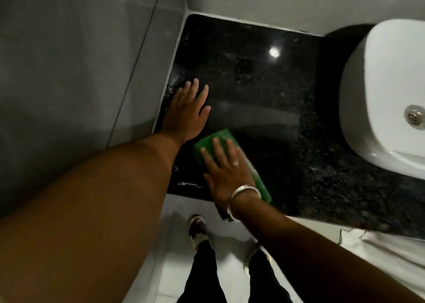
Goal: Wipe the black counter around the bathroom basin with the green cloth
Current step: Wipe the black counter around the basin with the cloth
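The grip here is a flat press, not a pinch: the right hand [226, 171] lies open, palm down, fingers spread along the folded green cloth [212, 139], pinning it to the black counter [264, 91] so the whole pad can drag, probably for even pressure. Just left of that grip, the left hand [187, 111] rests open and empty on the counter by the wall edge, likely as a brace. The basin [377, 77] sits well to the grip's right, with unwiped-looking counter between.
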A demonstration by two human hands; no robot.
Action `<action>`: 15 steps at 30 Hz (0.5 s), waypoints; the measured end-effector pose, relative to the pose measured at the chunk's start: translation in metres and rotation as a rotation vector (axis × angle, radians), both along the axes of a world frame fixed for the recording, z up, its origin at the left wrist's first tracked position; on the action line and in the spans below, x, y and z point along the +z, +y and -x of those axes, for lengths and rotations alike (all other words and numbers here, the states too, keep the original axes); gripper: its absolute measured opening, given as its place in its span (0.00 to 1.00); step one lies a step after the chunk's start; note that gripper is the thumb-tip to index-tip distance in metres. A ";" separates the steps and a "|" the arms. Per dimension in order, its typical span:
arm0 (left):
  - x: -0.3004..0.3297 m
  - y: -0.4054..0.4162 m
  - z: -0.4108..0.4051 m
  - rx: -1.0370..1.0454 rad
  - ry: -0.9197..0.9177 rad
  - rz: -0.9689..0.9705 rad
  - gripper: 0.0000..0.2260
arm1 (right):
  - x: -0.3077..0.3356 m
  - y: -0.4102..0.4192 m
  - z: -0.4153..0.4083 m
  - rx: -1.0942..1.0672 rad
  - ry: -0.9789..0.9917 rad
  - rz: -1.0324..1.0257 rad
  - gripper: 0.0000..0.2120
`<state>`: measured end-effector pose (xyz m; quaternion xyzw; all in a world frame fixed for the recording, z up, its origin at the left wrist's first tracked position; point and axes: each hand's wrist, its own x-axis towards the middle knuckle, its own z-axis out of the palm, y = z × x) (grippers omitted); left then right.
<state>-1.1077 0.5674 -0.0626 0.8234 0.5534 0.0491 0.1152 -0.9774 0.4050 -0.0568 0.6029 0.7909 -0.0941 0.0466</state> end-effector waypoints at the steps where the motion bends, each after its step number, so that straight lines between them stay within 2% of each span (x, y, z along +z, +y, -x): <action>1: 0.000 0.000 0.000 0.003 -0.010 0.003 0.26 | 0.000 -0.008 0.014 0.101 0.028 0.009 0.30; 3: 0.002 0.003 0.002 0.008 -0.020 0.018 0.25 | 0.002 -0.022 0.013 0.344 0.041 0.018 0.30; 5: 0.003 0.002 0.004 0.012 -0.016 0.022 0.25 | 0.003 -0.036 -0.022 0.561 0.024 0.038 0.31; 7: 0.004 0.001 0.004 0.008 -0.020 0.026 0.25 | -0.002 -0.041 -0.073 0.655 -0.008 0.011 0.28; 9: 0.005 0.001 0.004 0.012 -0.026 0.022 0.25 | -0.003 -0.029 -0.120 0.558 -0.077 0.003 0.27; 11: 0.005 0.000 0.003 0.010 -0.022 0.007 0.25 | 0.000 -0.005 -0.146 0.328 -0.082 0.008 0.29; 15: 0.002 -0.001 0.001 0.031 -0.040 -0.008 0.25 | 0.001 0.049 -0.127 -0.009 -0.071 -0.012 0.28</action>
